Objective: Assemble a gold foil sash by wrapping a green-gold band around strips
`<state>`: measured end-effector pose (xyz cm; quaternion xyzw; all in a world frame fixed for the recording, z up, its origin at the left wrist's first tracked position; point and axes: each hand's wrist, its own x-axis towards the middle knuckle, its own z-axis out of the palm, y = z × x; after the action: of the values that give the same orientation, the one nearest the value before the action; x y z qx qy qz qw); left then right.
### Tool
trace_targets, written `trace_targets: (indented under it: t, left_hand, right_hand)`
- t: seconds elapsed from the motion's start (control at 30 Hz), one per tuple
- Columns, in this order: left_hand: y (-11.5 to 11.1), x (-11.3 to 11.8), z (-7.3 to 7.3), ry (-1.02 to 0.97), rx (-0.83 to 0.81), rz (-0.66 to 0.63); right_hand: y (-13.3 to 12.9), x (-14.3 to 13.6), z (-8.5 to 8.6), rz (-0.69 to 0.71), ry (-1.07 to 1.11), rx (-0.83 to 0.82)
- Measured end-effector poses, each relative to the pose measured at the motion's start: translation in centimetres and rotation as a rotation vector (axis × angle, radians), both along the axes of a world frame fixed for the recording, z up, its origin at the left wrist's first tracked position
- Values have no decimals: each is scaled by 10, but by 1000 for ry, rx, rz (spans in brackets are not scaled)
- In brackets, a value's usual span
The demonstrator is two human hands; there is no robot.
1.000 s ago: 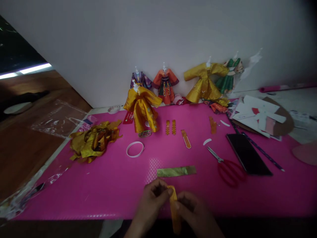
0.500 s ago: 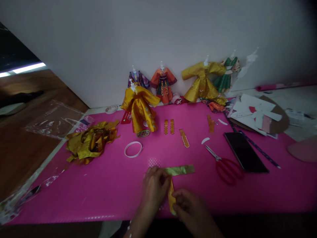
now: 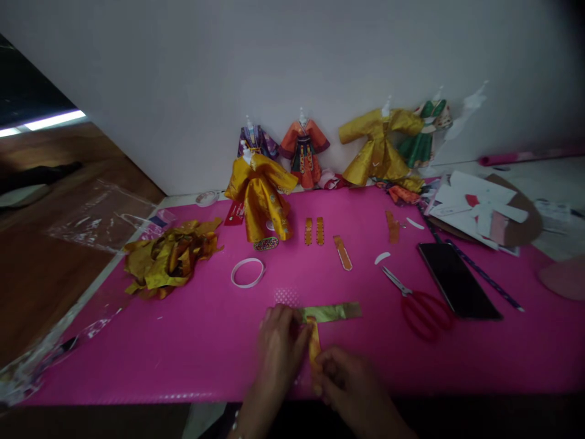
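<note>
A narrow yellow fabric strip [image 3: 314,344] runs between my two hands near the front of the pink table. My left hand [image 3: 280,341] is closed at the strip's upper end, beside a pale green strip [image 3: 333,312] lying flat across the top; its fingertips are partly hidden. Lower down and to the right, my right hand [image 3: 340,375] pinches the yellow strip between thumb and forefinger. Red-handled scissors [image 3: 418,308] lie open to the right. Two small orange strips [image 3: 314,231] and a white-edged orange tab [image 3: 342,253] lie farther back.
Dolls in robes, one in gold [image 3: 260,195], stand along the wall. Crumpled gold fabric [image 3: 171,259] and a white ring [image 3: 247,272] are on the left. A black phone [image 3: 458,280], a pencil [image 3: 487,277] and paper cutouts [image 3: 475,204] are at right.
The view has shifted slightly. The yellow strip's upper end now shows over the green strip's lower edge, and my right hand covers more of its lower end.
</note>
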<state>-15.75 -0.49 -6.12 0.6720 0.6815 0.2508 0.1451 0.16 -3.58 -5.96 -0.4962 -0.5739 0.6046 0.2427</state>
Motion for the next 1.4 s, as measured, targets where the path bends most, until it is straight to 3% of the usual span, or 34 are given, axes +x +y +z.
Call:
trace_targets:
  t: [0.3, 0.67, 0.77, 0.93, 1.03, 1.13, 1.4]
  left_hand:
    - [-19, -5, 6, 18, 98, -358]
    - [-18, -4, 5, 76, 108, -415]
    - [-18, -5, 6, 70, 105, -420]
    - [-17, -6, 4, 90, 103, -425]
    - [-17, -6, 4, 105, 69, -431]
    - [-16, -7, 6, 124, 60, -441]
    - [-12, -7, 5, 152, 96, -457]
  right_hand:
    - [3, 1, 12, 49, -79, 33]
    - [3, 1, 9, 73, -231, 158]
    - [6, 11, 4, 29, -328, 301]
    - [27, 42, -10, -100, -442, 757]
    - [38, 52, -14, -30, -463, 942]
    - [43, 49, -17, 109, -488, 1013]
    - [47, 34, -21, 301, -591, 884]
